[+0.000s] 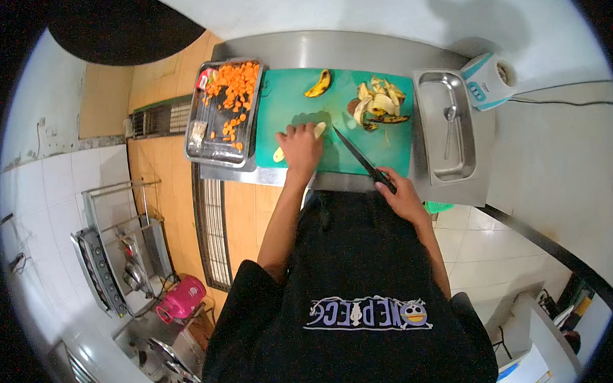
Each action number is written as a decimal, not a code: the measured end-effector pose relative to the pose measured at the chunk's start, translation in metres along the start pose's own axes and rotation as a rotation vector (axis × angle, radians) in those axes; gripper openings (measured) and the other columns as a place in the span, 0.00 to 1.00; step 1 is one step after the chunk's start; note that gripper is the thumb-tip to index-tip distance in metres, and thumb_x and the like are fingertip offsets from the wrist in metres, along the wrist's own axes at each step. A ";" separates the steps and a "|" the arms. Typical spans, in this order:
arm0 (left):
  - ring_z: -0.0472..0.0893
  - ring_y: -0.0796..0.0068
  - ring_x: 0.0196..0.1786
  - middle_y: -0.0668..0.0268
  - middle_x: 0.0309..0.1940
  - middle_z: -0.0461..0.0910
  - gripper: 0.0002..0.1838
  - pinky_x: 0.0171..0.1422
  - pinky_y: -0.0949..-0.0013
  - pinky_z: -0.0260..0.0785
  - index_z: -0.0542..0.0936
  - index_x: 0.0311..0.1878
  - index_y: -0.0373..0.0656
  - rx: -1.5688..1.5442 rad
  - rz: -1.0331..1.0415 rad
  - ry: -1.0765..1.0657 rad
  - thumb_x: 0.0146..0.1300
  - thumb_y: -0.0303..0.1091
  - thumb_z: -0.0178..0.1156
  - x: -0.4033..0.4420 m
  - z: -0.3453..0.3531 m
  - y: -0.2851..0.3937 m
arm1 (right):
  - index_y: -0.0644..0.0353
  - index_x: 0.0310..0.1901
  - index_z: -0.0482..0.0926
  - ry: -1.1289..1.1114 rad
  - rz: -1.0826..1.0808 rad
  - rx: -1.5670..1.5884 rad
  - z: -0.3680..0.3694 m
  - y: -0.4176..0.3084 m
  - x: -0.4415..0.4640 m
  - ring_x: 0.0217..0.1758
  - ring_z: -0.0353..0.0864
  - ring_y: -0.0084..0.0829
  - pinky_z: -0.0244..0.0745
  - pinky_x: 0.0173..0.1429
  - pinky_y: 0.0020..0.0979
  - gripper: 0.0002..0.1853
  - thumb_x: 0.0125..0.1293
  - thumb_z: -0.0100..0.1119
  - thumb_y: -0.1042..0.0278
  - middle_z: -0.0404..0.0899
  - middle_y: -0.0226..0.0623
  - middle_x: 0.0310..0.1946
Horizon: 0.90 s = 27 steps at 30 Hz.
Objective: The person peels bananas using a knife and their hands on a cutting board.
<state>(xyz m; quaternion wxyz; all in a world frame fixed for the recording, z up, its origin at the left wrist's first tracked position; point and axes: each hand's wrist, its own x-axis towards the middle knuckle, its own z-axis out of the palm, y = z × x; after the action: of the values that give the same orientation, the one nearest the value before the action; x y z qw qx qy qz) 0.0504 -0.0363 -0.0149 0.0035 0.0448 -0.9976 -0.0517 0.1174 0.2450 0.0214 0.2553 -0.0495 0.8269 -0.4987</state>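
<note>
My left hand (301, 150) is closed over a peeled banana (320, 129) on the green cutting board (286, 91); the fruit's ends show on both sides of my fingers. In my right hand (402, 197), a knife (356, 152) with a black handle slants across the board, its tip pointing up-left near the banana. The blade is apart from the fruit. Farther up the board lies an unpeeled, dark-spotted banana (318, 84). Banana peels (380, 102) are heaped at the board's right side.
Left of the board stands a metal tray (220, 152) with chopped carrots (232, 86) and small plastic-wrapped items. To the right, a steel tray (463, 162) holds a spoon (449, 129). A white and blue appliance (486, 82) with a cord sits beyond it.
</note>
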 end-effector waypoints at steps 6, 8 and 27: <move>0.82 0.55 0.46 0.63 0.44 0.84 0.20 0.51 0.54 0.71 0.83 0.51 0.49 -0.221 0.093 0.027 0.53 0.34 0.70 0.006 -0.012 -0.007 | 0.53 0.65 0.74 0.058 0.014 0.042 0.012 -0.024 0.019 0.57 0.83 0.49 0.75 0.60 0.42 0.22 0.71 0.61 0.60 0.83 0.53 0.52; 0.83 0.53 0.44 0.60 0.42 0.84 0.18 0.49 0.54 0.74 0.83 0.51 0.46 -0.379 0.075 0.050 0.55 0.31 0.69 0.011 -0.023 -0.015 | 0.53 0.65 0.74 0.078 0.038 0.067 0.014 -0.034 0.024 0.57 0.83 0.47 0.75 0.60 0.40 0.22 0.72 0.61 0.61 0.83 0.51 0.52; 0.85 0.65 0.55 0.57 0.61 0.79 0.18 0.54 0.68 0.80 0.74 0.64 0.34 -1.865 -0.381 -0.449 0.73 0.25 0.55 0.046 -0.032 -0.117 | 0.58 0.66 0.72 0.147 -0.084 0.089 0.074 -0.054 0.046 0.49 0.77 0.30 0.72 0.50 0.32 0.22 0.72 0.61 0.66 0.81 0.42 0.50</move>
<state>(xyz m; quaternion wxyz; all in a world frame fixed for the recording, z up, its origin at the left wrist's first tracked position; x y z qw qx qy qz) 0.0152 -0.1600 0.0046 -0.1609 0.1734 -0.5101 -0.8270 0.1036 0.1434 0.0230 0.1747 -0.0361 0.8176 -0.5474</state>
